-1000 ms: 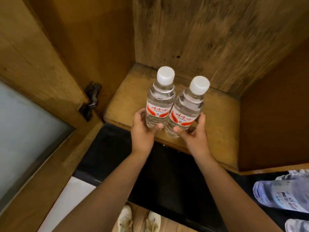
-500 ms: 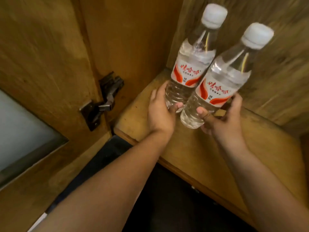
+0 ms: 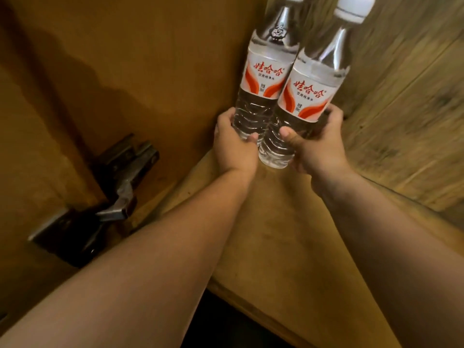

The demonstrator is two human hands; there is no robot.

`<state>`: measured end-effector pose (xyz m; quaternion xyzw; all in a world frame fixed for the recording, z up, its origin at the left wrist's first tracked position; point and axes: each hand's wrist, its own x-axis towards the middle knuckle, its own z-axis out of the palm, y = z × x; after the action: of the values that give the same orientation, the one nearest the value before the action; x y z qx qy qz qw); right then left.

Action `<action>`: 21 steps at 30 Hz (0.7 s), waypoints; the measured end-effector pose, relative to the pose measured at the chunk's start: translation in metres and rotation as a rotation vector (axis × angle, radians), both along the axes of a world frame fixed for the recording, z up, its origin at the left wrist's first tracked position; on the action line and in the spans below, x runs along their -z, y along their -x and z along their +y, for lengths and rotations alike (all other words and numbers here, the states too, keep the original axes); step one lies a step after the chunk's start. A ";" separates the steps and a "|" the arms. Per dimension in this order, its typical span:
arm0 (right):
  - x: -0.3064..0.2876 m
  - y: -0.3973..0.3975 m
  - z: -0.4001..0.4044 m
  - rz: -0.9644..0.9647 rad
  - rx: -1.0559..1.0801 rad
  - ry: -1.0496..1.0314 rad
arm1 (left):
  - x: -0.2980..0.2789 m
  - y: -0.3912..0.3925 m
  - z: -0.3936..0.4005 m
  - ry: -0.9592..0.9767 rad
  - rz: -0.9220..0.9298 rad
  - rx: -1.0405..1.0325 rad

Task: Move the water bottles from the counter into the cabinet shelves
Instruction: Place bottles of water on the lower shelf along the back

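Left hand (image 3: 232, 144) grasps left bottle (image 3: 261, 79), right hand (image 3: 317, 144) right bottle (image 3: 305, 101), touching; low grips, bottles lean toward 1 o'clock; may topple on shelf (image 3: 276, 234), bases seemingly not seated.

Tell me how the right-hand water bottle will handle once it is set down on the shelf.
The right bottle looks full, so probably heavy. Tall and narrow, it may tip if nudged. Its ribbed base, gripped by the right hand, likely flexes slightly.

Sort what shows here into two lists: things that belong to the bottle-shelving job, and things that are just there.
Part of the job:
- left bottle, held low by the left hand
- right bottle, held low by the right hand
- wooden shelf under them

Just there:
- dark metal hinge on the cabinet side wall
- plank back wall
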<state>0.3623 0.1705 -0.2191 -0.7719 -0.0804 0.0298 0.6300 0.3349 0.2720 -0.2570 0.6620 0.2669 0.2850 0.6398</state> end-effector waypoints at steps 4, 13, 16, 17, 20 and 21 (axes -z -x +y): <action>0.004 -0.013 0.007 -0.023 0.032 0.015 | -0.003 -0.012 -0.005 -0.060 0.054 -0.051; 0.000 -0.022 0.012 -0.098 0.093 0.111 | -0.008 -0.008 -0.026 -0.136 0.143 0.010; 0.001 -0.023 0.013 -0.120 0.133 0.160 | -0.006 0.000 -0.031 -0.159 0.108 0.078; 0.002 -0.022 0.013 -0.133 0.150 0.169 | -0.006 0.000 -0.032 -0.160 0.117 0.091; 0.001 -0.022 0.013 -0.139 0.155 0.196 | -0.012 -0.006 -0.027 -0.145 0.165 0.123; 0.000 -0.023 0.013 -0.121 0.138 0.193 | -0.013 -0.007 -0.025 -0.139 0.174 0.130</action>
<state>0.3849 0.1839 -0.2188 -0.8329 -0.0617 -0.0527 0.5475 0.3423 0.2469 -0.2435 0.7429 0.2575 0.2020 0.5840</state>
